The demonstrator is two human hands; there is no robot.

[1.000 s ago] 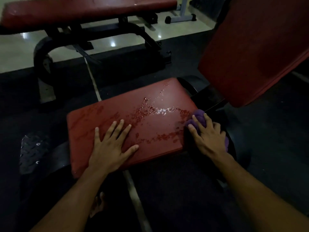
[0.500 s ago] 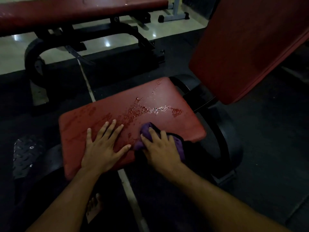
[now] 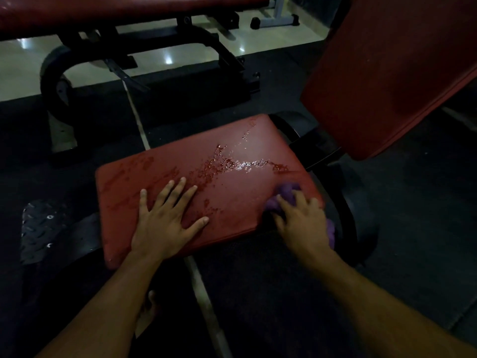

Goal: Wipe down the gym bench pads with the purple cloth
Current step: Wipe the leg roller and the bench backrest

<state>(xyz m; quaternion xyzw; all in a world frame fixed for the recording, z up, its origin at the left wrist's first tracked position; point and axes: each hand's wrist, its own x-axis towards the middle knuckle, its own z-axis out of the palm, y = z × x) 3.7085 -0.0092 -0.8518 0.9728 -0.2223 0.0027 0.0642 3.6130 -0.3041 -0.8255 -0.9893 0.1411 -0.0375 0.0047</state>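
Purple cloth (image 3: 286, 193) on wet seat pad (image 3: 232, 202)

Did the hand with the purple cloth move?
Yes. The right hand slid the purple cloth rightward from beside the left hand toward the seat pad edge.

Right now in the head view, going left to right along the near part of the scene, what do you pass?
Black textured footplate → left hand flat on the red seat pad → purple cloth under the right hand → black frame curve → tilted red back pad.
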